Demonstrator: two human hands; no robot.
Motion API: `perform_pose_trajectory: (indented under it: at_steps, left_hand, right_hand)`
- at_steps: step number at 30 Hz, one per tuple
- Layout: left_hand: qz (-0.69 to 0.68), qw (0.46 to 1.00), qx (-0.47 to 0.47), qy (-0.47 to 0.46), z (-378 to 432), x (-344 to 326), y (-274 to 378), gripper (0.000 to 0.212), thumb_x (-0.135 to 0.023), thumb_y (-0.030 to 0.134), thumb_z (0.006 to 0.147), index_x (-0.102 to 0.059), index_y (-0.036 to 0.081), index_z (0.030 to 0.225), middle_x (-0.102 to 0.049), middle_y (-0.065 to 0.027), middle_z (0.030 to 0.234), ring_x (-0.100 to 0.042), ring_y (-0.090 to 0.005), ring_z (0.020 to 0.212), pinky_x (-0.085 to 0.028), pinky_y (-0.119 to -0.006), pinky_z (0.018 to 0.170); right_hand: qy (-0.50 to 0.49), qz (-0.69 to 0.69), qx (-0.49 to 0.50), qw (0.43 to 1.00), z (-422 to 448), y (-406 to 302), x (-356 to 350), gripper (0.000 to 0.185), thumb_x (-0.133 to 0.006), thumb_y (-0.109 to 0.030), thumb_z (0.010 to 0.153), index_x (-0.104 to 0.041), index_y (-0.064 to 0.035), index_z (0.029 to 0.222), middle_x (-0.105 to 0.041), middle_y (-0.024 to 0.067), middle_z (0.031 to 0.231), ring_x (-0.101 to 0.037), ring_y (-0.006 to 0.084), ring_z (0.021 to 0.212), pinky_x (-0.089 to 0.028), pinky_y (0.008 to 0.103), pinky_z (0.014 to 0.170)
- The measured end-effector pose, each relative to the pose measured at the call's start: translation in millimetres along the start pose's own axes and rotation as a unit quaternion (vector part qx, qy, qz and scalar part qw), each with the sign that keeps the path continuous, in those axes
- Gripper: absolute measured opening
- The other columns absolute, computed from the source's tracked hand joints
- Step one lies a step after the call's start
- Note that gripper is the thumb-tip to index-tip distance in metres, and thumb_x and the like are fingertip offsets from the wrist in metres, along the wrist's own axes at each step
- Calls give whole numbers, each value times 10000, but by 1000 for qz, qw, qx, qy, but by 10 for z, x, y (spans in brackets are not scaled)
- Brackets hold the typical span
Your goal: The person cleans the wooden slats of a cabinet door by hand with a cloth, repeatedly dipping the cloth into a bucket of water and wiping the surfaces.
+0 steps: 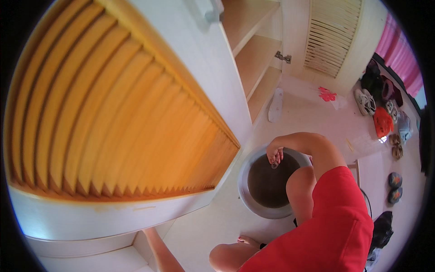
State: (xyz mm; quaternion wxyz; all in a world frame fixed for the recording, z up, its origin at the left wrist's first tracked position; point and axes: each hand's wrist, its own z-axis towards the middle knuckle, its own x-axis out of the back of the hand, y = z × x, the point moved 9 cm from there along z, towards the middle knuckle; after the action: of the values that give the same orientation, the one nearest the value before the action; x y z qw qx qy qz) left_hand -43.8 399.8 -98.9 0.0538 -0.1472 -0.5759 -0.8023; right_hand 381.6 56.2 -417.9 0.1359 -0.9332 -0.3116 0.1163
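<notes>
Over a round metal basin (244, 190) of dark brownish liquid hangs my right hand (275, 155), fingers bent downward and closed around a small greyish wet thing (274, 165), too small to name surely. My left forearm reaches up from the bottom edge and passes behind an open cabinet door; my left hand is hidden by it. The door has orange-yellow louvred slats (129, 119) in a white frame (190, 44) and fills the left of the view. My bent knees are beside and below the basin.
Cabinet shelves (258, 51) stand behind the door, near another louvred door (331, 37). A white insole-shaped thing (276, 105) and red scraps (327, 94) lie on the floor. At right are sneakers (365, 102), an orange-red bag (383, 122), slippers (395, 187) and a black plastic bag (382, 229).
</notes>
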Motion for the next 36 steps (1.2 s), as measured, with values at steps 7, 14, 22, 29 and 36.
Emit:
perform_pose_trajectory:
  at_steps: [7, 14, 22, 29, 36]
  left_hand:
    - [-14, 974, -216, 62, -155, 40, 176, 407, -514, 186, 844, -418, -72, 1144, -503, -149, 1089, -472, -196, 997, -413, -316, 822]
    - [-92, 958, -222, 155, -695, 120, 847, 463, -456, 79, 865, -279, -71, 1266, -445, -170, 1192, -459, -223, 1059, -372, -326, 904]
    - [-85, 956, -229, 162, -1308, -165, 1193, 504, -489, 2, 828, -281, -51, 1283, -436, -141, 1130, -417, -201, 1053, -324, -298, 906]
    - [93, 920, -361, 125, -1878, -417, 1489, 487, -484, -18, 823, -316, -23, 1281, -456, -114, 1104, -397, -210, 1110, -305, -328, 920]
    - [6, 963, -249, 97, -2085, -480, 1256, 433, -495, -25, 812, -372, -51, 1227, -489, -120, 1045, -431, -226, 1047, -314, -344, 907]
  right_hand:
    - [203, -10, 22, 979, -136, -69, -449, 146, -605, -176, 732, -638, -78, 835, -633, 78, 774, -601, 190, 762, -490, 364, 657]
    - [287, -183, 178, 923, 5, -146, -822, 233, -636, -93, 627, -665, -97, 858, -643, 97, 788, -612, 218, 755, -500, 360, 642]
    - [367, -521, 234, 734, 84, -728, -1316, 273, -576, -118, 706, -585, -93, 978, -603, 104, 939, -570, 276, 932, -485, 393, 707]
    - [212, 127, 257, 934, 49, -350, -727, 206, -630, -181, 776, -637, -27, 912, -618, 40, 763, -574, 114, 673, -490, 268, 602]
    - [71, 582, 325, 742, -289, -362, -1030, 303, -498, -277, 884, -507, -82, 651, -553, 67, 817, -574, 190, 712, -485, 341, 683]
